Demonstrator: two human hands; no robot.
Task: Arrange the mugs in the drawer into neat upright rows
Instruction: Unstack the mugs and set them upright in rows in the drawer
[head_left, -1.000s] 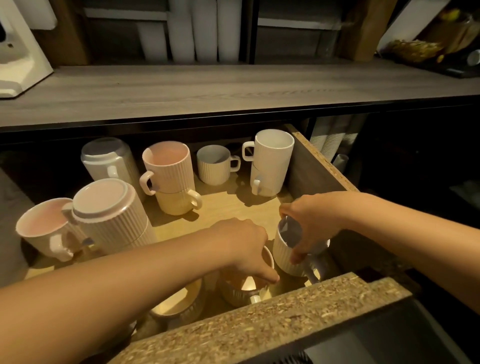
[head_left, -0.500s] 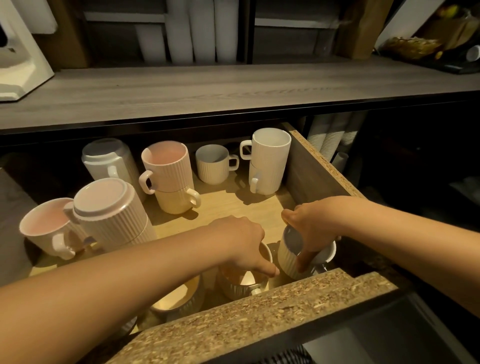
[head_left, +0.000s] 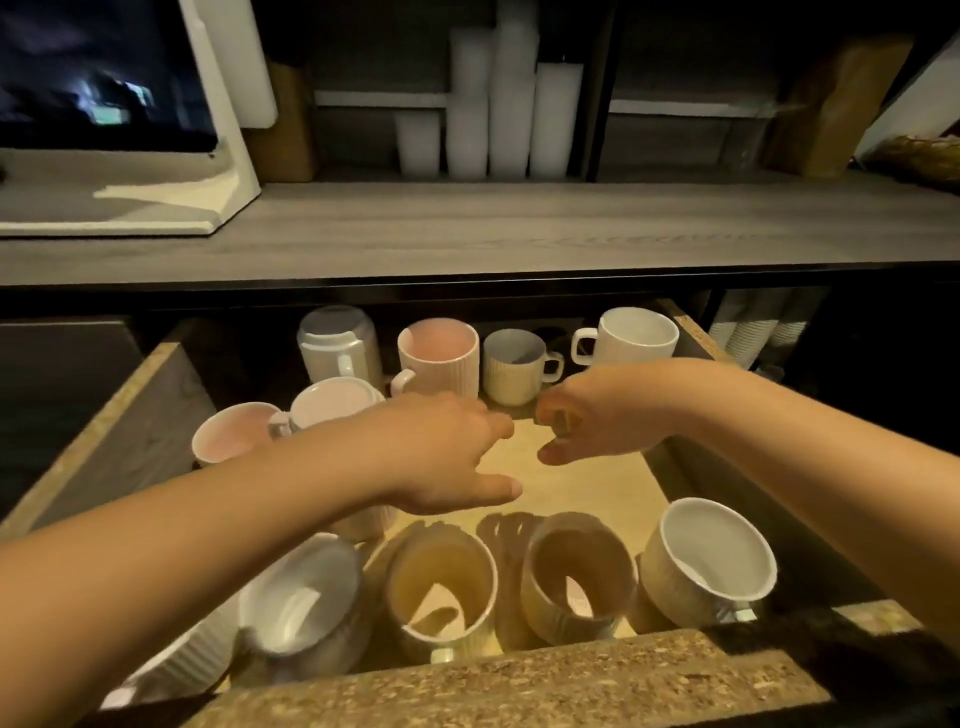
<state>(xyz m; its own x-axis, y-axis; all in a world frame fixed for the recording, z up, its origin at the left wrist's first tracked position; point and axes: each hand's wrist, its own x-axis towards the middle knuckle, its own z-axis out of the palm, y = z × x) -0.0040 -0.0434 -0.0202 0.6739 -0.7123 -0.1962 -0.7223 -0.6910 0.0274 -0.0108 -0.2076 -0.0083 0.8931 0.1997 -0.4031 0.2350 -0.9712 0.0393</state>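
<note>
Over the open drawer (head_left: 130, 415) both forearms reach forward, the left hand (head_left: 441, 457) flat with thumb spread, the right hand (head_left: 597, 415) loosely curled, both empty, above upright mugs (head_left: 711, 561) along the front wall.

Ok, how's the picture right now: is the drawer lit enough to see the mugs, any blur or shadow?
Head view: dim, warm light; the front mugs are lit, the back mugs sit in shadow under the countertop but are readable. Head view: the left hand and right hand throw finger shadows on the drawer floor. Head view: edges bend, the screen is smeared.
</note>
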